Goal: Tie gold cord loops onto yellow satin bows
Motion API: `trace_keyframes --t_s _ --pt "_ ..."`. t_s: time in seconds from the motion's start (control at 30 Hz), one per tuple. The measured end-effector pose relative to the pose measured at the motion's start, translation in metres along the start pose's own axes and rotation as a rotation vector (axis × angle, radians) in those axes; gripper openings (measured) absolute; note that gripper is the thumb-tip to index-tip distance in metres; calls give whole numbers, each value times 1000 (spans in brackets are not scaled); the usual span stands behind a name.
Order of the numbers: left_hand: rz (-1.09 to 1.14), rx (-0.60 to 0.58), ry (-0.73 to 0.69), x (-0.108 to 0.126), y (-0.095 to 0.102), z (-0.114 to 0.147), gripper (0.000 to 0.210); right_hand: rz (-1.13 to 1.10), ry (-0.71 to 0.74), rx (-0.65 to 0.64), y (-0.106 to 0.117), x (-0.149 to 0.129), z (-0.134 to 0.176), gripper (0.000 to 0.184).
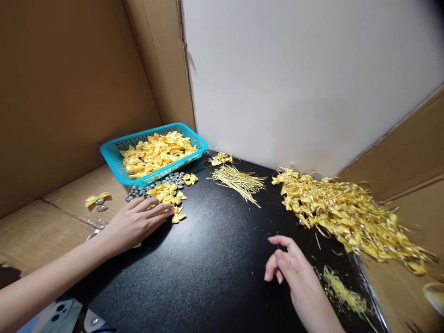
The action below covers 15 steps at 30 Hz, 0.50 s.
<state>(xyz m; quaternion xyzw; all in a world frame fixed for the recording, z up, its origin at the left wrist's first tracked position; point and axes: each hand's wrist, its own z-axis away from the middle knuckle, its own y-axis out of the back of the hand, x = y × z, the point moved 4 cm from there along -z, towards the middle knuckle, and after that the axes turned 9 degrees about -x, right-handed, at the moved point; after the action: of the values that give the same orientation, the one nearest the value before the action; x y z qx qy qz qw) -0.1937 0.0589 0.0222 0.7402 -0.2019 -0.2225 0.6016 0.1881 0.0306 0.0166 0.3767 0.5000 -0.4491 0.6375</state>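
Note:
My left hand (137,224) reaches over a small pile of yellow ribbon bows (163,190), its fingers stretched out. Its fingertips touch a single yellow bow (178,215) at the pile's near edge; the thumb is mostly hidden. Above the black tabletop (208,268), my right hand (294,270) pinches a thin needle-like piece (278,242) upright between thumb and index finger, the other fingers curled loosely. Silver domed buttons (138,190) lie around the bows on the left.
A turquoise basket (114,162) full of yellow bows stands at the back left. Gold cord pieces (239,180) lie at the back centre. A heap of bows with cord loops (333,208) spreads along the right, above thread scraps (343,291). A phone (62,317) shows at lower left.

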Motion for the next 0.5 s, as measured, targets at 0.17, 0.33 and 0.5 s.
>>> trace_keyframes --t_s 0.17,0.33,0.5 --pt "-33 -66 -104 12 3 -23 34 -7 6 5 -3 5 -3 44" --pt "132 -196 -283 42 -2 -51 33 -59 7 7 -3 8 -8 42" --pt "705 -221 -202 91 1 -94 26 -166 47 49 -1 14 -9 40"
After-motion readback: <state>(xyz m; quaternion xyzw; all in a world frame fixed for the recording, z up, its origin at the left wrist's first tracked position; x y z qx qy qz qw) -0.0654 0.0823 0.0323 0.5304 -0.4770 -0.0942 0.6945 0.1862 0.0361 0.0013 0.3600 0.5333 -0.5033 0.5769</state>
